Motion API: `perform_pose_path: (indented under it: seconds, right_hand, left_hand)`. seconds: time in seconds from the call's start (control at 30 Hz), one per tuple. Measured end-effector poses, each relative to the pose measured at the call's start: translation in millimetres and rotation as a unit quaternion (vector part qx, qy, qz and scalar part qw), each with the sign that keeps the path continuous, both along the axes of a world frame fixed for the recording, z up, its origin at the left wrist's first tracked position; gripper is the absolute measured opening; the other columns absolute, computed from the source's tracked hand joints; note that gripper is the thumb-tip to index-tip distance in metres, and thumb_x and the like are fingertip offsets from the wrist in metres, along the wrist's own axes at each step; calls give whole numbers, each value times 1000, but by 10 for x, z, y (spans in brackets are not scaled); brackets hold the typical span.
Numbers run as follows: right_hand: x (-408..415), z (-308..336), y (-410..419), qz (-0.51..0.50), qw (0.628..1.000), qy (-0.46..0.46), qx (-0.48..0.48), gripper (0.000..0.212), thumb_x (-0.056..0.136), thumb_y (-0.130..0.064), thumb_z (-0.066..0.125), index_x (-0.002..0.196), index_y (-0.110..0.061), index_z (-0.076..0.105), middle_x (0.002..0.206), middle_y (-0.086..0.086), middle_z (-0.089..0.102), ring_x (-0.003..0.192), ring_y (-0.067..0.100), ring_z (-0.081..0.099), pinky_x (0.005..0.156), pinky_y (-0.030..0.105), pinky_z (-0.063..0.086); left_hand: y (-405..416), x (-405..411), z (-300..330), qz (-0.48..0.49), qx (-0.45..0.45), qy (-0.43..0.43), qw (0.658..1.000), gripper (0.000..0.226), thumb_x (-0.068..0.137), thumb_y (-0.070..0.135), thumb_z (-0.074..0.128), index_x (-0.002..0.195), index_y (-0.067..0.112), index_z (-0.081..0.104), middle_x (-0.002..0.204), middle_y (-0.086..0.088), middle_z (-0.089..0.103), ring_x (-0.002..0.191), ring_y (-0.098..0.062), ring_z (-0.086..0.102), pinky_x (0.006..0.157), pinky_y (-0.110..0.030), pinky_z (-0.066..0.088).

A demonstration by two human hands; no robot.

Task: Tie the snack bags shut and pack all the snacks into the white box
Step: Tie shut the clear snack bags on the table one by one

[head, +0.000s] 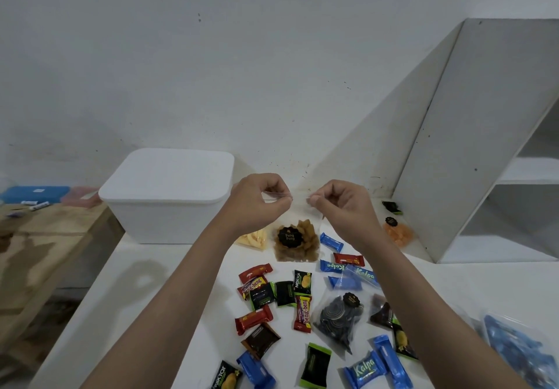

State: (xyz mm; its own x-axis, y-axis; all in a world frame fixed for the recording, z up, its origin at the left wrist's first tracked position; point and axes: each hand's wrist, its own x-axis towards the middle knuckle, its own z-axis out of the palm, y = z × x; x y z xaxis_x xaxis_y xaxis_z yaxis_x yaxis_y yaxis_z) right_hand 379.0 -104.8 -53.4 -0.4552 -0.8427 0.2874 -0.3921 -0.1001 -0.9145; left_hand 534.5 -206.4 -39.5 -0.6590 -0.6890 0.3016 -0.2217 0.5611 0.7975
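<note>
Both hands, left hand (pixel 260 199) and right hand (pixel 338 204), pinch what seems the "Pong Pong" bag (pixel 298 242) top.

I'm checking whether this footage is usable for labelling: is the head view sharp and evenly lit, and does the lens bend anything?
Head view: soft, even light, with a faint arm shadow on the table; the wide lens makes the shelf unit lean; the wrappers near the bottom edge are slightly blurred; the clear bag held up by the left hand and right hand is hard to trace at its top.
</note>
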Motion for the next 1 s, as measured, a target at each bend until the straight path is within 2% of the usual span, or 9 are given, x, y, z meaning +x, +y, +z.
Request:
perform_pose_path:
  seconds: [0.13, 0.27, 0.37, 0.53, 0.63, 0.73, 0.87, 0.93, 1.0]
  right_hand:
    - [-43, 24, 26, 31, 997, -76, -10, 9, 80, -6, 71, 73, -11, 72, 73, 5, 72, 73, 16, 66, 75, 27, 55]
    - [-84, 38, 87, 27, 991, -128, -22, 13, 79, 0, 69, 70, -9, 71, 70, 2, 72, 74, 14, 67, 76, 24, 54]
    - [-106, 50, 116, 34, 985, -169, -10, 13, 86, -2, 62, 76, -7, 67, 73, 3, 71, 81, 19, 67, 85, 32, 53]
    - [-94, 93, 108, 49, 986, -152, 47, 11, 90, -8, 58, 83, -7, 66, 83, 10, 72, 89, 28, 70, 95, 46, 51]
    - [-68, 163, 138, 91, 987, -99, 93, 13, 91, -17, 59, 88, -8, 69, 87, 6, 74, 81, 20, 72, 86, 40, 53]
    - [-7, 172, 144, 122, 983, -37, 136, 12, 89, -11, 61, 81, -9, 70, 86, 6, 75, 79, 21, 73, 77, 33, 55]
    - [55, 100, 131, 89, 980, -83, 156, 12, 89, -5, 61, 78, -2, 64, 88, 12, 75, 81, 31, 72, 53, 20, 49]
    - [65, 15, 120, 63, 975, -132, 166, 14, 88, -8, 63, 74, -6, 63, 93, 13, 74, 81, 32, 71, 53, 23, 51]
    - [58, -94, 102, 39, 972, -141, 185, 13, 86, -12, 66, 74, -7, 64, 93, 13, 74, 83, 34, 70, 62, 32, 56]
  left_hand:
    - [-32, 33, 20, -7, 20, 27, 999, 13, 81, 16, 71, 72, 22, 66, 74, 14, 67, 77, 8, 61, 69, -2, 41]
    - [-125, 95, -19, -25, 112, 104, 988, 15, 79, 10, 74, 89, 20, 67, 80, 4, 66, 76, -5, 63, 68, -18, 52]
    - [-146, 123, -56, -42, 182, 186, 965, 21, 80, -7, 65, 92, 10, 65, 67, 2, 69, 71, -11, 68, 66, -16, 50]
    - [-134, 82, -91, -26, 202, 225, 953, 21, 81, -11, 62, 89, 8, 62, 67, 0, 73, 63, -7, 68, 55, -11, 46]
    - [-139, 58, -109, -42, 195, 204, 958, 21, 80, -10, 64, 90, 8, 63, 68, 1, 73, 66, -8, 68, 63, -14, 49]
    - [-105, 12, -140, -60, 192, 176, 964, 22, 79, -8, 67, 91, 10, 64, 71, 1, 73, 73, -10, 69, 75, -20, 53]
    - [-73, -69, -280, 34, 132, 121, 983, 18, 79, 11, 74, 93, 18, 66, 89, 6, 69, 85, -13, 65, 83, -31, 53]
    - [-11, -106, -349, 113, 93, 40, 988, 18, 81, 31, 72, 92, 19, 63, 94, 7, 66, 88, -13, 64, 80, -31, 53]
    - [56, -153, -392, 106, 159, -26, 981, 30, 84, 44, 65, 89, 15, 62, 89, 1, 69, 84, -19, 68, 78, -37, 56]
